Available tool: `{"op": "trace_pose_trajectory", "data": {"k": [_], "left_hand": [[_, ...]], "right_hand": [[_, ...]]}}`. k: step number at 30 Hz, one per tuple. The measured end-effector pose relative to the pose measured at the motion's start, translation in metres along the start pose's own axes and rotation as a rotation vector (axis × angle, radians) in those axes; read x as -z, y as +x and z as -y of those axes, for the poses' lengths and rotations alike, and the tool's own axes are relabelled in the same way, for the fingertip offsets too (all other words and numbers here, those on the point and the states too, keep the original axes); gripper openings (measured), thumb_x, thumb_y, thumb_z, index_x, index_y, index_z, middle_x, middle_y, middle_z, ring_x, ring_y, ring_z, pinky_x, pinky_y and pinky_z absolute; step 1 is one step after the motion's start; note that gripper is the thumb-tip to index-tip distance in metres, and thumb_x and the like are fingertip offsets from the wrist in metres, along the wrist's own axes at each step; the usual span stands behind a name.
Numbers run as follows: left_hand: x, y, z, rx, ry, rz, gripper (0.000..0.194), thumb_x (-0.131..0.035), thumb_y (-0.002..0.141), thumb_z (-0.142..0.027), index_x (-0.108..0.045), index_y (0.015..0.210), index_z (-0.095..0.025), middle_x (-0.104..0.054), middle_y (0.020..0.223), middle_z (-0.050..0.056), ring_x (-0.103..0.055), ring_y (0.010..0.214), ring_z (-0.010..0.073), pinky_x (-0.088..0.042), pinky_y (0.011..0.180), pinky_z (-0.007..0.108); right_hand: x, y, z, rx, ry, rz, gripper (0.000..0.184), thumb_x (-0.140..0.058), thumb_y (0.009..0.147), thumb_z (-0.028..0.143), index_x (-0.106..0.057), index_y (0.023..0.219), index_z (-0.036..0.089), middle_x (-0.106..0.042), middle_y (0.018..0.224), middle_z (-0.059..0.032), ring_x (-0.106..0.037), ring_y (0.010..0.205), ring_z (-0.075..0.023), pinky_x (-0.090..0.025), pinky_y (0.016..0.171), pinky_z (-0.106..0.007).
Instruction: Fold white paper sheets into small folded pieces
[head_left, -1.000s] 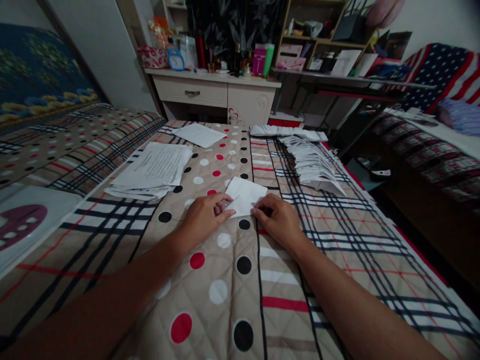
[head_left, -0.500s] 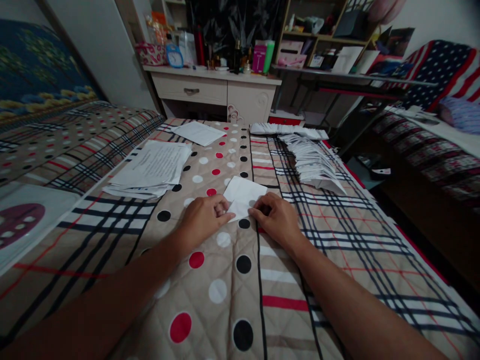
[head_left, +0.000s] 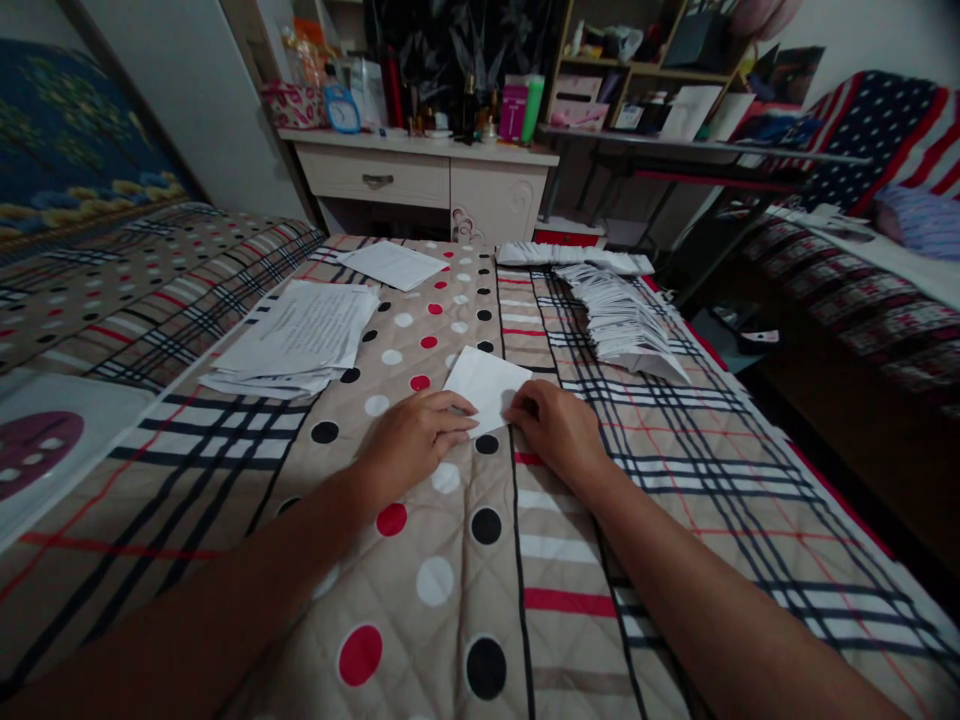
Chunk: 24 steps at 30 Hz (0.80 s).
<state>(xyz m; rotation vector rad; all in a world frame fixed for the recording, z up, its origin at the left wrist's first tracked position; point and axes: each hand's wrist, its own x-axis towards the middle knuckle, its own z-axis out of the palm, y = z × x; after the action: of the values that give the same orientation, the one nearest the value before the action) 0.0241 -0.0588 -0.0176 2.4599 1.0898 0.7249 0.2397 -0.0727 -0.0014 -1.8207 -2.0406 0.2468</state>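
A small white sheet of paper lies on the quilted bedspread in front of me, partly folded. My left hand presses its near left corner with the fingers pinched together on the fold. My right hand rests on the paper's near right edge, fingers curled down onto it. Both forearms reach in from the bottom of the view.
A loose stack of printed sheets lies to the left, one more sheet beyond it. A long row of folded white papers runs along the right. A dresser and cluttered shelves stand behind; the bed edge drops off at right.
The raised flap under my left hand has been pressed flat onto the paper. Both hands stay at its near edge; the view has shifted slightly.
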Motion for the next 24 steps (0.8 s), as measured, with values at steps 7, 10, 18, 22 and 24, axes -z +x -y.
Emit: {"op": "trace_pose_trajectory", "data": {"k": [7, 10, 18, 22, 24], "left_hand": [[-0.001, 0.003, 0.005, 0.101, -0.154, 0.018, 0.019, -0.070, 0.082, -0.016, -0.077, 0.096, -0.027, -0.070, 0.112, 0.000, -0.066, 0.098, 0.0166, -0.051, 0.090, 0.033], [-0.001, 0.005, 0.004, 0.126, -0.156, 0.002, 0.015, -0.072, 0.081, -0.018, -0.077, 0.093, -0.027, -0.069, 0.109, -0.001, -0.065, 0.095, 0.0156, -0.051, 0.087, 0.031], [0.004, 0.005, 0.005, 0.285, 0.048, -0.088, 0.024, -0.076, 0.077, -0.029, -0.072, 0.101, -0.026, -0.061, 0.102, 0.000, -0.054, 0.067, 0.0115, -0.047, 0.067, 0.030], [0.003, 0.005, 0.004, 0.159, 0.121, -0.183, 0.018, -0.073, 0.080, -0.024, -0.071, 0.098, -0.021, -0.061, 0.107, 0.004, -0.059, 0.086, 0.0169, -0.049, 0.079, 0.034], [0.003, 0.005, 0.000, 0.024, 0.198, -0.224, 0.013, -0.069, 0.083, -0.018, -0.071, 0.095, -0.020, -0.061, 0.110, 0.006, -0.058, 0.097, 0.0203, -0.048, 0.086, 0.037]], "right_hand": [[-0.001, -0.005, 0.004, -0.004, 0.036, -0.111, 0.014, -0.067, 0.084, 0.035, -0.064, 0.081, 0.021, -0.070, 0.084, -0.0017, -0.059, 0.069, -0.0153, -0.030, 0.058, -0.027], [-0.004, -0.008, 0.013, 0.078, 0.017, -0.031, 0.014, -0.068, 0.083, 0.035, -0.064, 0.080, 0.022, -0.069, 0.081, -0.0002, -0.060, 0.069, -0.0152, -0.027, 0.057, -0.027], [-0.001, 0.005, -0.006, -0.138, 0.010, -0.172, 0.040, -0.072, 0.079, 0.033, -0.059, 0.114, 0.019, -0.067, 0.113, -0.0085, -0.064, 0.090, -0.0233, -0.039, 0.063, -0.030], [-0.004, 0.007, -0.012, -0.043, 0.133, -0.209, 0.047, -0.065, 0.082, 0.025, -0.056, 0.127, 0.020, -0.069, 0.112, -0.0076, -0.065, 0.093, -0.0223, -0.045, 0.071, -0.031], [-0.007, 0.008, -0.015, -0.026, 0.198, -0.198, 0.036, -0.062, 0.081, 0.022, -0.064, 0.118, 0.021, -0.072, 0.102, -0.0060, -0.066, 0.084, -0.0201, -0.046, 0.071, -0.031]]}}
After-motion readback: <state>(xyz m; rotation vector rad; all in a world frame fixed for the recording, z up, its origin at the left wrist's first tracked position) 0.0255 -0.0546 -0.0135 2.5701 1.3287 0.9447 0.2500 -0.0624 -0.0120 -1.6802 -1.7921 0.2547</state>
